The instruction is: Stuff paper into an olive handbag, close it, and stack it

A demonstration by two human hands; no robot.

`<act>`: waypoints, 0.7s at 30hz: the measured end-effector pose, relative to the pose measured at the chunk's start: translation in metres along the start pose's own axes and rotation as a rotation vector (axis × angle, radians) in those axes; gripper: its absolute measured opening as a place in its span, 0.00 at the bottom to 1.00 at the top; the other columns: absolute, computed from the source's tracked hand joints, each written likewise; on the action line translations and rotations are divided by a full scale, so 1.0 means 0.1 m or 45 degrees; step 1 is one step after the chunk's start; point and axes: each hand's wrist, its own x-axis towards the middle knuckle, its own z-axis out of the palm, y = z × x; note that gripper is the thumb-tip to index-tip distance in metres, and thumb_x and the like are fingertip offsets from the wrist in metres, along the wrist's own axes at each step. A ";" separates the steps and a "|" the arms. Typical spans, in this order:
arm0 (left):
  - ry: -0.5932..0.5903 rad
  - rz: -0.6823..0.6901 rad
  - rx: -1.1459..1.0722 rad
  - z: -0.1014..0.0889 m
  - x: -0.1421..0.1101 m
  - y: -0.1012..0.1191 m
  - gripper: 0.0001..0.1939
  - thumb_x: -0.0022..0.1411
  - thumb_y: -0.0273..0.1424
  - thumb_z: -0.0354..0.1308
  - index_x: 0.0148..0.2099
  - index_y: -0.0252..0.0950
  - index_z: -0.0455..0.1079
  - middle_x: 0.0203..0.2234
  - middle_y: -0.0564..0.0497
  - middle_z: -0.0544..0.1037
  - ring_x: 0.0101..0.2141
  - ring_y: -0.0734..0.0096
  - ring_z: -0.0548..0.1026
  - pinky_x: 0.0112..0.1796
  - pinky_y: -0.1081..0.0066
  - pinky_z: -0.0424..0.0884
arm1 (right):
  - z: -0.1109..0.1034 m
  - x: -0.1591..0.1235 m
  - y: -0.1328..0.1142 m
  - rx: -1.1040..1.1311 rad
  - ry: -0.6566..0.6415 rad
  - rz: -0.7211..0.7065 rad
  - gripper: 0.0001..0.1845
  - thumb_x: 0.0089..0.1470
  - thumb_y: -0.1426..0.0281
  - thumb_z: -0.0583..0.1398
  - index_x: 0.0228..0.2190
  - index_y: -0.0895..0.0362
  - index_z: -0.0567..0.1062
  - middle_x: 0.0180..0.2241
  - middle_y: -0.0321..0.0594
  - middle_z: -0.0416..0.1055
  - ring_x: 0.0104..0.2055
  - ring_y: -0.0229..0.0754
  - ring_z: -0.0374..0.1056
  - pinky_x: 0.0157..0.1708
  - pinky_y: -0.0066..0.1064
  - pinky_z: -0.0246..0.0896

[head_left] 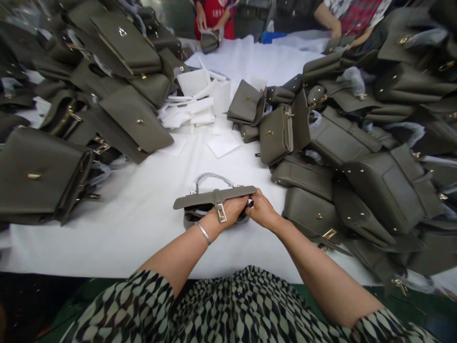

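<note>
An olive-grey handbag (200,197) with a wrapped handle and a metal clasp stands on the white table (143,224) right in front of me. My left hand (232,212) is closed on the bag's near side, under the flap, with a silver bangle on the wrist. My right hand (262,209) grips the bag's right end, fingers curled onto the flap's edge. Both hands touch each other at the bag.
Heaps of the same olive handbags lie at the left (107,85) and right (357,157). White paper pieces (193,102) are scattered mid-table. Across the table, two other people's hands (202,21) handle bags.
</note>
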 end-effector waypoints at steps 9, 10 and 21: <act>-0.022 0.129 0.143 -0.04 -0.15 -0.01 0.16 0.61 0.22 0.45 0.51 0.28 0.64 0.39 0.39 0.76 0.41 0.59 0.74 0.48 0.59 0.69 | -0.03 -0.02 0.00 0.004 -0.021 -0.057 0.17 0.40 0.81 0.55 0.34 0.59 0.73 0.42 0.43 0.63 0.40 0.39 0.65 0.39 0.27 0.65; -0.026 0.123 0.154 -0.06 -0.17 -0.01 0.16 0.61 0.22 0.45 0.49 0.29 0.65 0.38 0.40 0.76 0.40 0.59 0.74 0.47 0.60 0.69 | -0.04 -0.03 -0.01 -0.028 -0.028 -0.048 0.16 0.40 0.81 0.55 0.34 0.59 0.73 0.42 0.43 0.63 0.39 0.39 0.65 0.40 0.27 0.65; 0.026 -0.129 0.111 -0.08 -0.09 0.15 0.15 0.62 0.26 0.46 0.49 0.28 0.66 0.39 0.39 0.76 0.40 0.56 0.75 0.45 0.60 0.70 | -0.11 -0.05 -0.20 -0.484 -0.054 0.093 0.13 0.47 0.73 0.57 0.38 0.53 0.72 0.45 0.40 0.65 0.41 0.43 0.68 0.39 0.32 0.61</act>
